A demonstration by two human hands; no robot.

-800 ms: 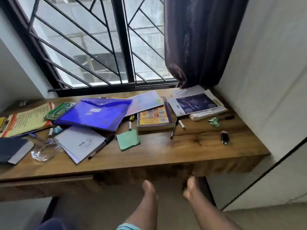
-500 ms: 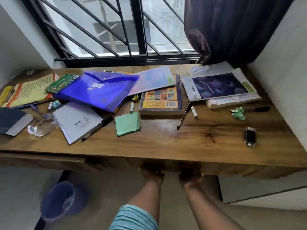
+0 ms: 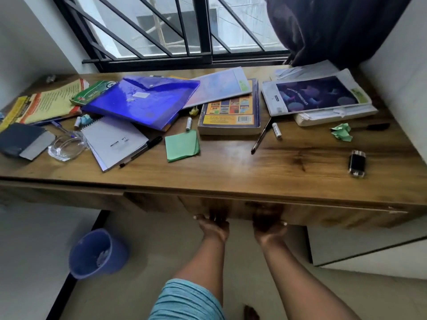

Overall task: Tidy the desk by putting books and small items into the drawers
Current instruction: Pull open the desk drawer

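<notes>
A person's two bare arms reach forward to a wooden desk (image 3: 231, 172) below a barred window. The left grip (image 3: 213, 224) and right grip (image 3: 269, 225) sit side by side at the lower edge of the drawer front (image 3: 323, 215), just under the desk's front edge. The fingers are lost in shadow, so I cannot tell whether they curl around that edge or only press against it.

The books and small items all lie on the desk top. A blue plastic folder (image 3: 143, 102) lies left of centre, overlapping a spiral notepad (image 3: 113, 139) with a black pen (image 3: 141, 151) along its edge. A pad of green sticky notes (image 3: 182, 145) lies nearer the front. A thick book (image 3: 231, 114) lies at the centre, and a dark-covered book (image 3: 316, 95) tops a stack of papers at the right. Crumpled green paper (image 3: 342, 132) lies near that stack. A blue bin (image 3: 97, 252) stands on the floor to the left.
</notes>
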